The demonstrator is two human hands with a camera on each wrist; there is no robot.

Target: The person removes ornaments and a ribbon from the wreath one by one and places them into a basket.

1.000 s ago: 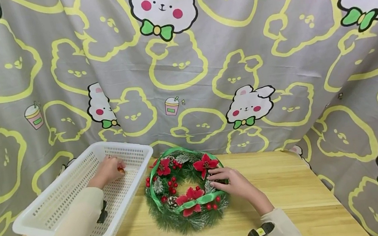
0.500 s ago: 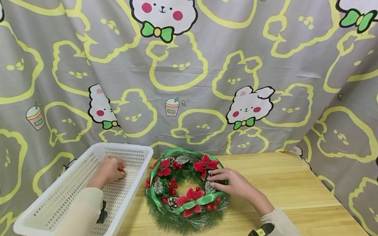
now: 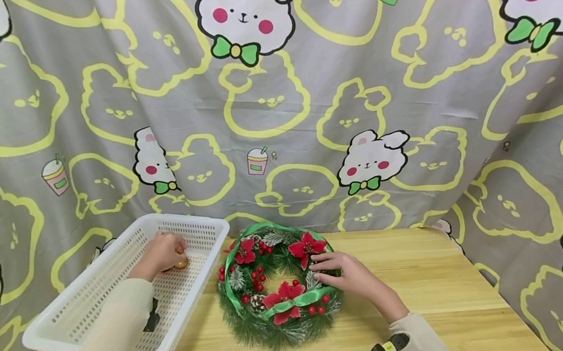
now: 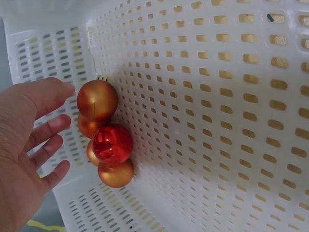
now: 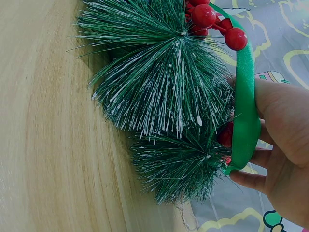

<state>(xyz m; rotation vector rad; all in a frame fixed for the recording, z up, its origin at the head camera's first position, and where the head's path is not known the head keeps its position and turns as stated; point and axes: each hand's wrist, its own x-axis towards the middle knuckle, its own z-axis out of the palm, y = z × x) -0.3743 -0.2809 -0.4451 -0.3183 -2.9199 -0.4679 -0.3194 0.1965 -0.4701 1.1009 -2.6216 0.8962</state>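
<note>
My left hand [image 3: 160, 253] is inside a white perforated basket [image 3: 206, 242]. In the left wrist view, the left hand's fingers are spread and apart from a cluster of Christmas baubles. An orange bauble [image 4: 97, 100] lies closest to its thumb, with a shiny red bauble [image 4: 112, 144] and another orange bauble [image 4: 116, 174] beyond. My right hand [image 3: 348, 273] rests on the right side of a green Christmas wreath [image 3: 281, 332] with relaxed fingers. The wreath bears red flowers, berries and a pinecone. A green ribbon [image 5: 245, 106] lies against the right fingers.
The basket stands at the left of a wooden table [image 3: 436, 297], with the wreath just to its right. A grey patterned curtain [image 3: 293, 103] hangs behind and around the table. A black device [image 3: 388, 349] is strapped to the right wrist.
The left fingers have loosened a little, and more of the orange baubles shows beneath them. My right hand and the wreath have stayed in place.
</note>
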